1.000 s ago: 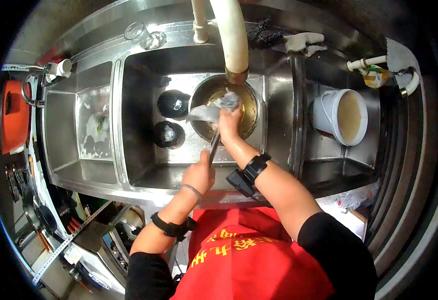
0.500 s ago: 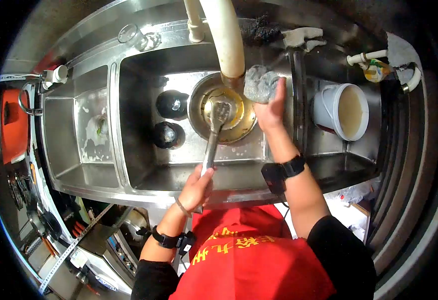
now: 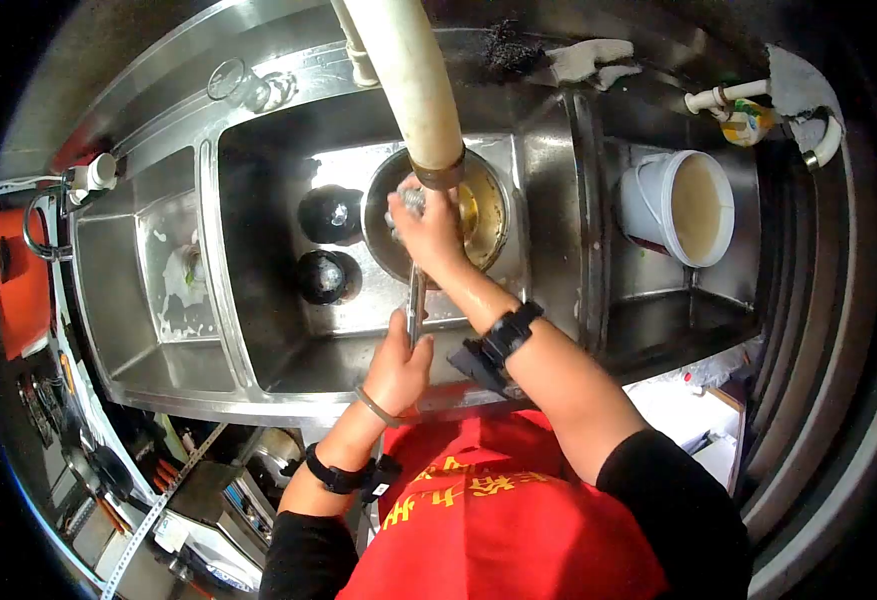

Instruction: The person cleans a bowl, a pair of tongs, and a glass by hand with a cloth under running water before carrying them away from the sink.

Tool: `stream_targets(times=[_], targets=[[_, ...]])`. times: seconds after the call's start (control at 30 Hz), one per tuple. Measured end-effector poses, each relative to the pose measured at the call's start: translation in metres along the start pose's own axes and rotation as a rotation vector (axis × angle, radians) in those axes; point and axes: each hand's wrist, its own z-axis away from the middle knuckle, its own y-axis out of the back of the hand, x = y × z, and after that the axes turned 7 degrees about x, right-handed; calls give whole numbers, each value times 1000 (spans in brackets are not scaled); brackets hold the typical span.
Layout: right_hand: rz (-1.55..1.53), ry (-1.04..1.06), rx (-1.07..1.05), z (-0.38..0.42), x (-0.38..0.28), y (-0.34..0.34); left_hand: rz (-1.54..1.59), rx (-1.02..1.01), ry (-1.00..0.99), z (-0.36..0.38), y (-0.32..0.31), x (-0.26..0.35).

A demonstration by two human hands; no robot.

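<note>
My left hand (image 3: pixel 400 370) is wrapped round the handle of a long metal ladle (image 3: pixel 416 300), low over the front of the middle sink. The ladle's head is hidden behind my right hand (image 3: pixel 432 232). That hand is closed on a silvery steel wool scrubber (image 3: pixel 405 205) and presses it around the ladle's head end. Both are above a round metal basin (image 3: pixel 499 238) holding some yellowish liquid. The thick pale pipe (image 3: pixel 408 90) hangs over the basin and covers part of its back rim.
Two dark round bowls (image 3: pixel 330 214) stand left of the basin. In the right sink a white bucket (image 3: pixel 650 205) of cloudy liquid leans over. A drinking glass (image 3: pixel 238 86) sits on the back ledge, and white gloves (image 3: pixel 590 60) lie at back right.
My right hand has swung left with the scrubber, from right of the basin onto the ladle's head. My left hand still grips the handle. The view has shifted slightly.
</note>
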Motion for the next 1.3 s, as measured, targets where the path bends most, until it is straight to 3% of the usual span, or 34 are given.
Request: stream_targets(times=[0.03, 0.13, 0.17, 0.23, 0.27, 0.3, 0.33, 0.37, 0.43, 0.47, 0.5, 0.57, 0.63, 0.7, 0.77, 0.8, 0.9, 0.93, 0.97, 1.03, 1.1, 1.17, 1.23, 1.3], targets=[[-116, -124, -57, -4, 2, 2, 1, 2, 2, 2, 0, -6], [-126, -81, 4, -18, 18, 1, 132, -37, 108, 11, 1, -14], [-4, -52, 70, -23, 41, -8, 132, -32, 114, 13, 2, -15], [-634, -459, -217, -37, 39, -11, 275, -100, 105, 14, 5, -11], [-595, -773, -131, -35, 43, 3, 326, -37, 119, 13, 4, -12], [-544, -1082, -39, -34, -8, 36, 328, -35, 118, 13, 11, -5], [-622, -239, -268, -27, 27, 32, 446, -128, 269, 14, 22, 8], [-621, -238, -268, -30, 61, 33, 562, -223, 421, 14, 30, 14], [-1115, -1051, -310, -33, 25, 50, 666, -208, 466, 12, 30, 3], [-1068, -1050, -341, -28, 27, 45, 655, -207, 443, 9, 29, -1], [-1082, -1049, -220, -15, -3, 43, 643, -207, 418, 6, 28, -5], [-944, -1141, -293, -1, -8, 25, 282, -68, 228, 2, 8, -11], [-513, -525, -162, 18, -6, 3, 213, -34, 199, 3, -13, -3], [-586, -608, -79, 10, -5, 4, 266, -64, 175, 2, -17, 6], [-436, -690, -19, 0, -5, 6, 250, -71, 234, 0, -16, 15], [-471, -569, 69, -1, 2, 3, 297, -100, 267, 0, -14, 19], [-349, -548, 83, -10, 23, 1, 315, -110, 313, -3, -8, 15], [-397, -385, 236, -12, 33, -8, 296, -120, 314, -1, -3, 19], [-398, -385, 238, -20, 46, -6, 294, -122, 314, 3, 1, 20], [-66, -358, 167, -46, 74, 13, 387, -268, 419, 13, 8, 19], [-438, -336, 303, -68, 80, 36, 542, -412, 550, 21, 15, 31], [-521, -351, 250, -72, 52, 63, 693, -356, 494, 18, 11, 6], [-532, -282, 204, -67, 38, 71, 557, -253, 501, 11, 10, -7], [-323, -344, 166, -55, 17, 70, 502, -71, 411, 8, 8, -11]])
